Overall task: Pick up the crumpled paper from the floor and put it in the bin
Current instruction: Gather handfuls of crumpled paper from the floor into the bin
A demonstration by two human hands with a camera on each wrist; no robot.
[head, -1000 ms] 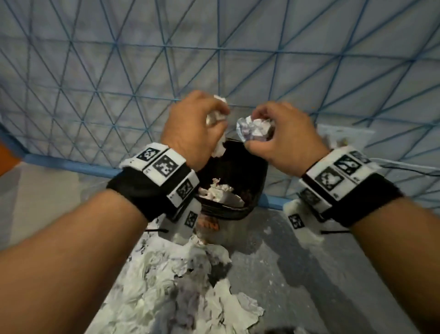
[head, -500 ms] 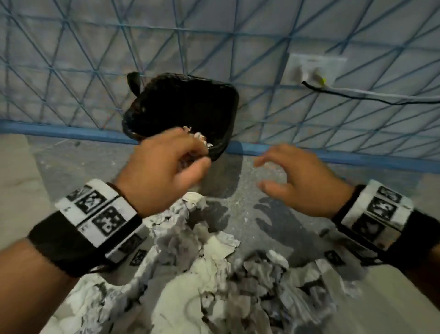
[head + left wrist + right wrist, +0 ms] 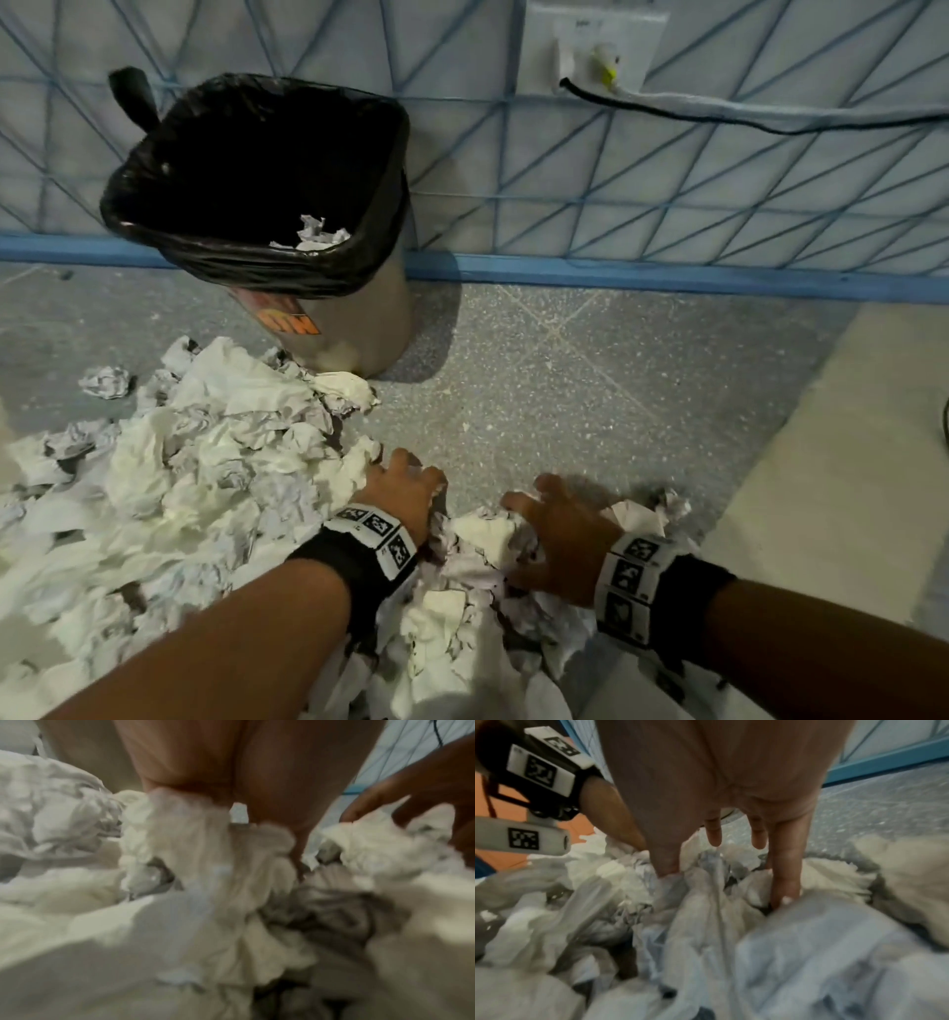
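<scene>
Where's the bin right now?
In the head view the bin, lined with a black bag, stands upper left against the blue-lined wall, just beyond the pile of crumpled paper on the floor.

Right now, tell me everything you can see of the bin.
The bin is a pale, smooth-sided container standing upright on the speckled floor, against the blue-lined wall. A black plastic liner is folded over its rim, with a knotted tail sticking up at the back left. An orange label shows on its front below the liner. Its mouth is open, and a few crumpled papers lie inside. The paper pile on the floor reaches its base. Neither hand touches it.
</scene>
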